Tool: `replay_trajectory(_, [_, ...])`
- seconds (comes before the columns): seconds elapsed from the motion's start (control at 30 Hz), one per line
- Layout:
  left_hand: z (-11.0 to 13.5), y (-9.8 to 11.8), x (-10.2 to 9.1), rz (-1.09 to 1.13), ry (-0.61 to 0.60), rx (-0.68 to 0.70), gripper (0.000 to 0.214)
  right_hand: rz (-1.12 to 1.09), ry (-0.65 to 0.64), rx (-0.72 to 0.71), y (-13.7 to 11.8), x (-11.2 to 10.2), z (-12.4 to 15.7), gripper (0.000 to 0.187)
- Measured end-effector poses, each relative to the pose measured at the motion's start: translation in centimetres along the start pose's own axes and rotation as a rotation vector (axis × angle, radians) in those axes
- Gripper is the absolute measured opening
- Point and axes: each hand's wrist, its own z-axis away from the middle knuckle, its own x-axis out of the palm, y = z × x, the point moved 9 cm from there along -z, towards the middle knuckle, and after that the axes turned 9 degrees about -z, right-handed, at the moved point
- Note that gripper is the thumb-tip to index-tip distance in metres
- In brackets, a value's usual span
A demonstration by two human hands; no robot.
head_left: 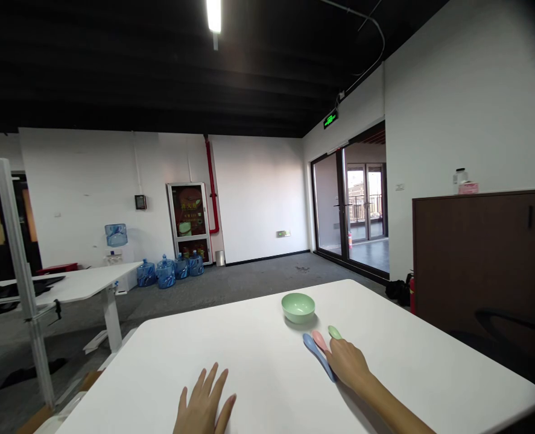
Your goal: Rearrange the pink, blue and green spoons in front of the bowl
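Observation:
My right hand (351, 363) is closed low over the table, its fingers curled around the green spoon (335, 332), whose bowl shows beyond the knuckles. The handle of that spoon is hidden under the hand. A pink spoon (319, 340) lies just left of it, partly covered by my fingers. Farther left, a blue spoon (318, 355) lies slanted on the white table (258, 355). Beyond the spoons stands a light green bowl (298, 308), upright. My left hand (202, 404) is open, palm down with fingers spread, at the table's near side, and holds nothing.
A second white table (86, 282) and a metal frame post (23, 241) are at the left. Several blue water bottles (166, 272) stand by the far wall. A brown cabinet (475, 253) is at the right, near glass doors (328, 205).

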Motion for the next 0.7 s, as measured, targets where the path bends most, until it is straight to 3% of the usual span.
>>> replay_trajectory(0.07, [0.0, 0.0, 0.0, 0.000, -0.009, 0.001, 0.051, 0.011, -0.010, -0.053, -0.8, 0.0, 0.1, 0.064])
replay_trajectory(0.2, [0.1, 0.1, -0.1, -0.010, -0.020, 0.005, 0.052, 0.031, -0.040, -0.151, -2.4, 0.5, 0.2, 0.041])
replay_trajectory(0.3, [0.0, 0.1, -0.2, -0.012, -0.021, 0.004, 0.053, 0.019, -0.067, -0.168, -3.3, 1.2, 0.1, 0.034])
replay_trajectory(0.53, [0.0, 0.0, -0.2, -0.003, -0.026, -0.003, 0.052, 0.019, -0.104, -0.125, -3.4, 2.6, -0.4, 0.048])
replay_trajectory(0.7, [0.1, -0.1, -0.1, -0.005, -0.018, -0.007, 0.052, 0.031, -0.107, -0.116, -4.0, 2.2, 0.1, 0.043])
